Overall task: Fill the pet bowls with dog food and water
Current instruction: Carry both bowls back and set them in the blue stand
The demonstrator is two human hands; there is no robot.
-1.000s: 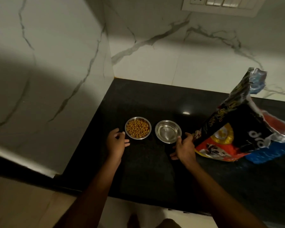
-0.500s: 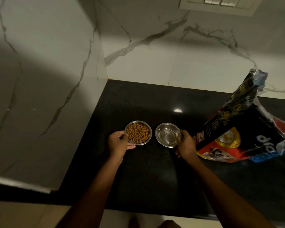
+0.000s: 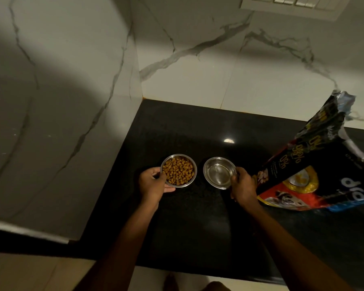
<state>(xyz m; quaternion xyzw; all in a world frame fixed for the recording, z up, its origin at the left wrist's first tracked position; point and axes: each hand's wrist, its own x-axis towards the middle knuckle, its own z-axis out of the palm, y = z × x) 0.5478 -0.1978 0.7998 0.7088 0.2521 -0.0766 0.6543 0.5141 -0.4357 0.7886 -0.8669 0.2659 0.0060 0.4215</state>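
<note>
We held the kibble bowl (image 3: 178,170) on the black counter (image 3: 198,223) with our left hand (image 3: 152,184) gripping its eight o'clock rim, our right hand (image 3: 243,184) pinching the steel bowl (image 3: 218,172) at four o'clock, the dog food bag (image 3: 315,169) leaning at three o'clock.

Dim kitchen corner in front of me.
My black counter (image 3: 198,127) meets white grey-veined marble walls (image 3: 72,70); a switch plate (image 3: 292,5) sits high up, one light glint (image 3: 228,140) shines, pale floor (image 3: 29,271) lies below.
</note>
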